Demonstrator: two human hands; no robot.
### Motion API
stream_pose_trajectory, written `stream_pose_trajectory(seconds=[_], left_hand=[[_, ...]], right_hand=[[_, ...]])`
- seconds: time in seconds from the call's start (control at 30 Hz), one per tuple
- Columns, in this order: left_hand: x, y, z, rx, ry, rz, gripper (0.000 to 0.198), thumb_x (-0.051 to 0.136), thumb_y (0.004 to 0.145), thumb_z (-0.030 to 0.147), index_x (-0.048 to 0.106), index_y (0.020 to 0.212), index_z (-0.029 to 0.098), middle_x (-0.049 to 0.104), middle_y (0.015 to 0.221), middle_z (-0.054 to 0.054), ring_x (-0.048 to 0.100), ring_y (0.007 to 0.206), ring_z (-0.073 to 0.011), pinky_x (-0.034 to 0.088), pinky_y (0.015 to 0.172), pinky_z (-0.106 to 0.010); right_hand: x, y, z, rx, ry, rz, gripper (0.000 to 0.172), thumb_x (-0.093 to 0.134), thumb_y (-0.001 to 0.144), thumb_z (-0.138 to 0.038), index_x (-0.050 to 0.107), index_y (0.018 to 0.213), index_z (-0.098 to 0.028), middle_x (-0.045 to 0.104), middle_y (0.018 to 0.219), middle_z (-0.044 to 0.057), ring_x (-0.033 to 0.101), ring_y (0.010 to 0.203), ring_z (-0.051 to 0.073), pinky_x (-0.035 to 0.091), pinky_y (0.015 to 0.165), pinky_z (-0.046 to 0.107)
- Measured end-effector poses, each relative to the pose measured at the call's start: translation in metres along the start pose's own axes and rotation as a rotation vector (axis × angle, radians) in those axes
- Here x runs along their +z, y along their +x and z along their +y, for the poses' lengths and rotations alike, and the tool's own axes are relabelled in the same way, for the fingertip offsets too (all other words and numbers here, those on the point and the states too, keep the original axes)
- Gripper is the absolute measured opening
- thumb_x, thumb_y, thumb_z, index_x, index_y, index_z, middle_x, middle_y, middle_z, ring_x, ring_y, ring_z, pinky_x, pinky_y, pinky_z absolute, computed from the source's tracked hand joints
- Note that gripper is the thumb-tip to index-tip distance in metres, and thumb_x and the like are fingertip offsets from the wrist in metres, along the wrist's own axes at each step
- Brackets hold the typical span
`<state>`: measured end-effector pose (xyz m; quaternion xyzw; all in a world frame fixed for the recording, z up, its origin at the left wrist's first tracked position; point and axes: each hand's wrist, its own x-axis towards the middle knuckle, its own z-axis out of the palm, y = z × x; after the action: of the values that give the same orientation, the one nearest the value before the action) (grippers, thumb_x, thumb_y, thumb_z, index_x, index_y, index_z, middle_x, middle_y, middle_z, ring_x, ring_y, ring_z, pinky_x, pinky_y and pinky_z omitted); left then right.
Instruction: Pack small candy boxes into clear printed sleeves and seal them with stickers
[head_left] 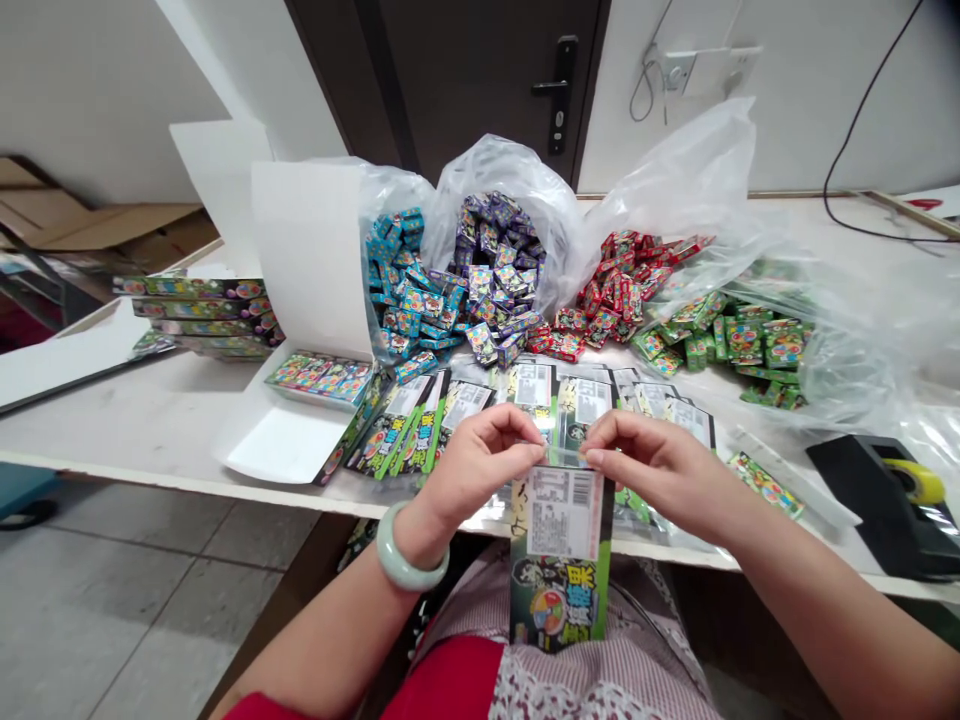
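A black and green printed candy packet (561,560) with a white label hangs over the table's front edge, above my lap. My left hand (487,455) pinches the left end of its clear top edge between thumb and fingertips. At the right end, my right hand (652,465) pinches the same clear edge, so the packet hangs between both hands. Just beyond my fingers, several similar packets (397,425) lie overlapped in a row. Whether the clear strip is tape or the packet's own film, I cannot tell.
Plastic bags spill small boxes: blue (420,300), purple (499,270), red (622,280) and green (750,335). An open display box (307,225) stands left, beside stacked boxes (210,315). A black tape dispenser (885,500) sits at the right front edge.
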<state>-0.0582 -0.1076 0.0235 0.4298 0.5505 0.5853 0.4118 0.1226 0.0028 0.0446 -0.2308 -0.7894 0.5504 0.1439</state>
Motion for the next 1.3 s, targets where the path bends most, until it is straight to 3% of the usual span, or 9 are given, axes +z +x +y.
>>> stream_pose_trajectory(seconds=[0.2,0.4,0.6,0.9,0.97,1.03,1.1,1.17,1.3], left_hand=[[-0.011,-0.013,-0.009,0.172,0.07,-0.114,0.007,0.061,0.086,0.02,0.067,0.083,0.019,0.066,0.091,-0.006,0.062,0.09,-0.0179,0.051,0.082,-0.034],[-0.005,-0.013,-0.018,0.173,0.047,-0.122,0.006,0.063,0.085,0.017,0.065,0.09,0.019,0.063,0.091,-0.004,0.061,0.088,-0.0153,0.051,0.08,-0.03],[-0.003,-0.01,-0.017,0.258,0.148,-0.158,0.01,0.059,0.089,0.016,0.066,0.091,0.022,0.064,0.09,-0.003,0.06,0.091,-0.0153,0.05,0.079,-0.028],[-0.003,-0.002,-0.013,0.251,0.309,-0.147,0.014,0.057,0.089,0.018,0.067,0.094,0.026,0.066,0.093,0.0,0.063,0.091,-0.0133,0.052,0.081,-0.021],[-0.004,0.002,-0.019,0.242,0.343,-0.111,0.011,0.058,0.089,0.02,0.067,0.09,0.026,0.067,0.093,0.001,0.063,0.092,-0.0137,0.052,0.082,-0.021],[-0.005,0.005,-0.027,0.208,0.364,-0.03,0.007,0.062,0.087,0.022,0.066,0.085,0.027,0.067,0.093,0.003,0.062,0.091,-0.0136,0.052,0.08,-0.021],[-0.007,0.007,-0.035,0.187,0.386,0.044,0.005,0.065,0.085,0.024,0.066,0.081,0.027,0.066,0.091,0.005,0.062,0.088,-0.0133,0.052,0.074,-0.02],[-0.007,0.008,-0.041,0.184,0.401,0.08,0.005,0.066,0.084,0.026,0.066,0.08,0.027,0.066,0.09,0.005,0.062,0.086,-0.0133,0.052,0.071,-0.02],[-0.006,0.01,-0.045,0.168,0.39,0.066,0.002,0.067,0.083,0.029,0.065,0.082,0.027,0.066,0.091,0.004,0.063,0.088,-0.0135,0.053,0.07,-0.018]], right_hand=[[0.011,-0.021,0.012,-0.234,-0.194,0.103,0.009,0.056,0.093,-0.024,0.06,0.1,-0.024,0.06,0.104,0.005,0.057,0.098,0.018,0.047,0.083,0.034],[0.026,-0.028,0.027,-0.248,-0.192,0.248,0.01,0.053,0.093,-0.017,0.058,0.098,-0.024,0.059,0.102,0.006,0.058,0.095,0.018,0.049,0.078,0.033],[0.025,-0.028,0.031,-0.266,-0.124,0.309,0.012,0.058,0.091,-0.018,0.059,0.101,-0.024,0.059,0.101,0.005,0.058,0.095,0.017,0.05,0.075,0.031],[0.029,-0.024,0.035,-0.294,-0.014,0.378,0.006,0.059,0.089,-0.023,0.061,0.095,-0.022,0.06,0.097,0.004,0.058,0.094,0.016,0.051,0.079,0.033],[0.016,-0.024,0.045,-0.233,0.089,0.32,0.015,0.061,0.088,-0.03,0.061,0.101,-0.022,0.062,0.101,0.005,0.061,0.094,0.016,0.053,0.077,0.032],[-0.009,-0.031,0.065,-0.131,0.129,0.36,0.024,0.059,0.088,-0.034,0.059,0.108,-0.021,0.065,0.105,0.006,0.063,0.095,0.017,0.054,0.079,0.032],[-0.046,-0.047,0.091,0.028,-0.043,0.567,0.026,0.052,0.09,-0.034,0.057,0.111,-0.019,0.066,0.105,0.007,0.064,0.095,0.017,0.053,0.083,0.032],[-0.085,-0.068,0.119,0.281,-0.445,0.822,0.024,0.047,0.092,-0.03,0.06,0.108,-0.018,0.066,0.103,0.008,0.064,0.09,0.017,0.052,0.082,0.032],[-0.135,-0.102,0.16,0.447,-0.654,0.895,0.016,0.059,0.082,-0.025,0.067,0.092,-0.015,0.064,0.097,0.012,0.06,0.085,0.023,0.046,0.083,0.04]])
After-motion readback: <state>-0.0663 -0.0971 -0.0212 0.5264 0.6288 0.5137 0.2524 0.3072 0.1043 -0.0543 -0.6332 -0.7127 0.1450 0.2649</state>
